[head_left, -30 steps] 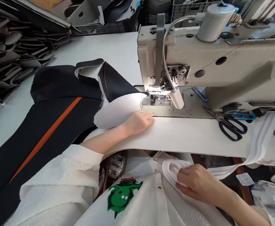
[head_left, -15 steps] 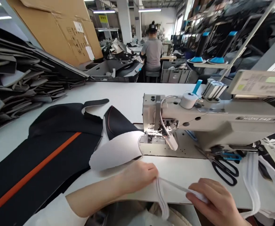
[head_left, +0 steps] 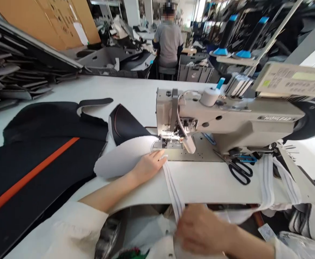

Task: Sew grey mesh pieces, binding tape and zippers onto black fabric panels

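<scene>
My left hand (head_left: 150, 166) is closed on the upper end of a white elastic strap (head_left: 170, 183) with grey stripes, just in front of the sewing machine's (head_left: 227, 122) needle area. The strap runs down over the table edge to my right hand (head_left: 200, 230), which is blurred by motion and closed round it. Beside my left hand lies a white-backed fabric flap (head_left: 125, 156), part of a large black cover (head_left: 52, 154) with an orange stripe (head_left: 36, 172). The flap's right edge reaches the presser foot, and a dark pointed panel (head_left: 127, 126) rises behind it.
Black-handled scissors (head_left: 240, 171) lie right of the needle plate. More striped strap (head_left: 266, 180) hangs beneath the machine head. A stack of dark panels (head_left: 12, 68) stands at left. Behind the table (head_left: 114, 86) are grey crates (head_left: 195, 72) and a seated person (head_left: 168, 43).
My left hand has moved up to the needle plate with the strap's end. My right hand has moved left and down, drawing the strap over the table edge. The camera view has tilted downward.
</scene>
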A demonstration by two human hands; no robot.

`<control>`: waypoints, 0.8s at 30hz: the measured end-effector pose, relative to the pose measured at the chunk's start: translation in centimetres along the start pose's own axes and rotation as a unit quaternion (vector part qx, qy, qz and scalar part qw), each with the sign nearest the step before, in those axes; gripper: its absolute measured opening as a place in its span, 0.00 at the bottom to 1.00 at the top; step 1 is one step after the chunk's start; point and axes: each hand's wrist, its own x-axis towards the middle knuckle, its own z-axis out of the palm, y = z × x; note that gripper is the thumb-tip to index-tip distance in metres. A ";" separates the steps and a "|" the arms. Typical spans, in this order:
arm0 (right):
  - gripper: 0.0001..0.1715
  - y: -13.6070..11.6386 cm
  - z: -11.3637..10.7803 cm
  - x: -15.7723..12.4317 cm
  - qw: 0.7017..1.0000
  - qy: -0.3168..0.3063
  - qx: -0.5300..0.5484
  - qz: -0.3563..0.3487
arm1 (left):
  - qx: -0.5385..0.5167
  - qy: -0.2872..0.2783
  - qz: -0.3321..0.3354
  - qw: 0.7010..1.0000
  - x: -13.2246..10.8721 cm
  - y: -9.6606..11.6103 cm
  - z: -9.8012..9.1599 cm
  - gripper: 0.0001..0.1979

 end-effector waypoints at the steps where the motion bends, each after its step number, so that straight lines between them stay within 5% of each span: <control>1: 0.15 1.0 -0.4 1.2 1.000 0.025 -0.007 -0.007 | -0.018 -0.021 -0.010 1.000 0.1 0.3 -0.7 0.13; 4: 0.27 5.1 -1.4 5.2 0.992 0.062 -0.092 0.061 | -0.023 -0.099 -0.097 0.990 0.0 0.6 -2.9 0.22; 7: 0.23 8.6 -1.7 8.6 0.990 0.023 -0.119 0.069 | 0.048 -0.198 -0.218 0.954 -0.7 0.0 -4.5 0.32; 11: 0.23 11.1 -1.3 10.6 0.987 0.058 -0.117 0.095 | 0.039 -0.285 -0.236 0.928 -1.5 -0.9 -5.1 0.30; 14: 0.25 11.9 -0.9 10.6 0.986 0.090 -0.089 0.105 | -0.040 -0.294 -0.208 0.932 -1.1 -0.9 -5.6 0.26; 19: 0.31 12.2 -1.6 9.1 0.993 0.041 -0.069 0.083 | -0.166 -0.295 -0.182 0.923 0.3 -1.0 -5.4 0.29; 24: 0.42 11.4 -2.1 8.9 0.988 0.036 -0.089 0.121 | -0.143 -0.168 -0.174 0.960 -0.5 -1.7 -2.4 0.24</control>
